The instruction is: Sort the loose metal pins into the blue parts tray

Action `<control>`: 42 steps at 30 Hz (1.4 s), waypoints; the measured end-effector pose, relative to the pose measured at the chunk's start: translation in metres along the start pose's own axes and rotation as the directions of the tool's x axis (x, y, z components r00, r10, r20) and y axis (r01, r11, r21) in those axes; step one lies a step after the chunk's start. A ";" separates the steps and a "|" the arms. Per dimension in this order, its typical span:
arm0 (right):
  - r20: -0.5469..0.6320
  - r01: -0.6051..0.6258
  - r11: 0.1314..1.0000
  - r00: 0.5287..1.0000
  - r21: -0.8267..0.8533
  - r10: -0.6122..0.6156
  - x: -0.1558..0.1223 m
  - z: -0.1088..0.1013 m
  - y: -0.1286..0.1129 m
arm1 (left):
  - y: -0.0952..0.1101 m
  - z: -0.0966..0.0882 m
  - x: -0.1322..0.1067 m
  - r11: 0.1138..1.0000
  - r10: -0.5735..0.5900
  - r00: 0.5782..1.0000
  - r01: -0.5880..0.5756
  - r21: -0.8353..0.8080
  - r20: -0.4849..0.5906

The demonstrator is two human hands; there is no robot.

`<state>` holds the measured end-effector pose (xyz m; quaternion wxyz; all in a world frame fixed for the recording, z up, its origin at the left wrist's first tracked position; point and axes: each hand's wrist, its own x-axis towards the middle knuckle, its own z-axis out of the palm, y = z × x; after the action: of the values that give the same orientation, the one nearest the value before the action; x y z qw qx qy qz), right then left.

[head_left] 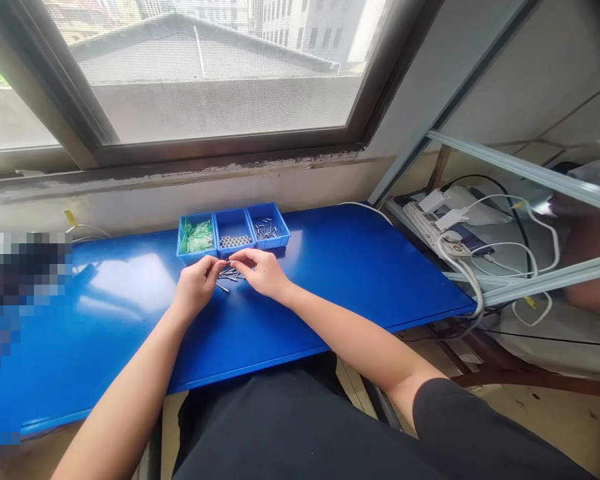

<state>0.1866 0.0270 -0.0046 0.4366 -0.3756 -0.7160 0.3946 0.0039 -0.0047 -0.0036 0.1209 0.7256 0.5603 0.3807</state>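
My left hand (196,285) and my right hand (260,272) meet at the fingertips, just in front of a blue three-compartment tray (233,250). Below the fingertips lies a loose heap of small metal pins (230,275) on the blue tabletop (125,297). Whether either hand pinches a piece is too small to tell. The tray's left compartment has green plastic pieces (197,235), the middle one silver rings or nuts (235,241), and the right one dark screws (267,231).
A window with a mesh screen (215,73) rises behind the table. To the right, a power strip (433,227) with white plugs and tangled cables (500,250) sits beyond the table's edge, behind a pale metal rail (545,283). The far left is pixelated.
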 end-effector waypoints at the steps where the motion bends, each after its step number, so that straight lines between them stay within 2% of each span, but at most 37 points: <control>1: 0.000 -0.010 1.000 1.000 -0.002 0.010 0.000 0.000 0.000 | 0.000 0.000 0.000 1.000 0.002 1.000 -0.002 -0.009 0.005; 9: 0.012 -0.048 0.999 0.999 0.002 0.048 0.000 -0.003 -0.003 | 0.000 0.003 -0.002 0.999 -0.023 0.999 0.021 -0.038 -0.043; 18: 0.004 -0.013 1.000 1.000 -0.006 0.013 0.000 -0.001 -0.002 | -0.001 0.001 0.000 1.000 -0.013 0.999 0.013 -0.009 -0.029; 25: 0.019 -0.032 0.999 0.999 -0.012 0.032 0.000 -0.002 -0.001 | -0.001 0.004 -0.002 0.999 -0.014 0.999 0.012 -0.047 -0.033; 37: 0.018 -0.002 1.000 1.000 -0.016 0.002 -0.001 -0.001 -0.003 | 0.000 0.001 0.000 1.000 -0.012 1.000 0.012 0.005 -0.017; 42: 0.002 -0.055 0.998 0.998 -0.016 0.056 0.000 -0.002 -0.002 | 0.002 0.002 -0.001 0.999 -0.025 1.000 0.025 -0.033 -0.015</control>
<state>0.1884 0.0269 -0.0022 0.4216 -0.3982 -0.7089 0.4015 0.0066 -0.0060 -0.0048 0.1330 0.7135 0.5640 0.3939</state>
